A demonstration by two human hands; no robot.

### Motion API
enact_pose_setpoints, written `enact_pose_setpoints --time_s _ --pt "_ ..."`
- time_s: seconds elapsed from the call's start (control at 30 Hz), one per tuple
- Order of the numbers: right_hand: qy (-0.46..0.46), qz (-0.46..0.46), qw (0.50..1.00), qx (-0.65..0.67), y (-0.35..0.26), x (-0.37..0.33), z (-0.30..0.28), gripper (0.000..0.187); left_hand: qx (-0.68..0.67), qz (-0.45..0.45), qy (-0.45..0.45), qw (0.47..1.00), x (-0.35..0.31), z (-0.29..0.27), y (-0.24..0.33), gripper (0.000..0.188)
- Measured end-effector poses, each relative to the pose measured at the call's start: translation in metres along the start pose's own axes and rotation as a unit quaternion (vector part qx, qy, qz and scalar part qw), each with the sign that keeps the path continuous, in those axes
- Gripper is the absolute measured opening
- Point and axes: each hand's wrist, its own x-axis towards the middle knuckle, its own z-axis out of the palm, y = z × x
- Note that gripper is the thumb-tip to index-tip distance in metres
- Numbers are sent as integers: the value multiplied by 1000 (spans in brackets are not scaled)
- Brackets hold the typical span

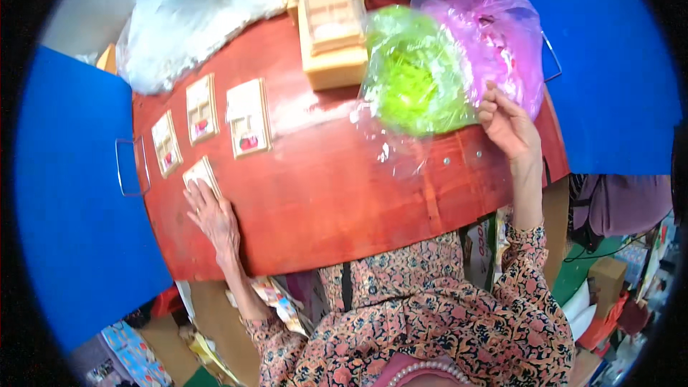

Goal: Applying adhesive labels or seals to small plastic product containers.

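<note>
While the left hand (210, 209) lies flat, fingers spread, pressing on a small tan card (201, 172) at the near left of the red counter (337, 193), the right hand (510, 125) is raised at the far right, fingers curled, pinching the edge of a clear bag of green shreds (416, 75). Three more cards with red marks (247, 118) lie in a row just beyond the left hand. A stack of tan boxes (331, 32) stands behind; a pink bag (502, 29) sits beside the green one.
</note>
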Motion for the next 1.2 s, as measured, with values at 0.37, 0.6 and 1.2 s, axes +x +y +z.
enact_pose_setpoints --time_s 0.37,0.6,1.2 --pt "-4 -54 993 -105 -15 10 24 26 -203 116 7 972 72 -80 17 45" --pt "-43 -194 860 -469 1 71 158 22 -306 293 44 905 192 -106 79 34" --pt "-151 -571 234 -772 -11 317 287 14 -314 420 257 812 363 -56 202 33"
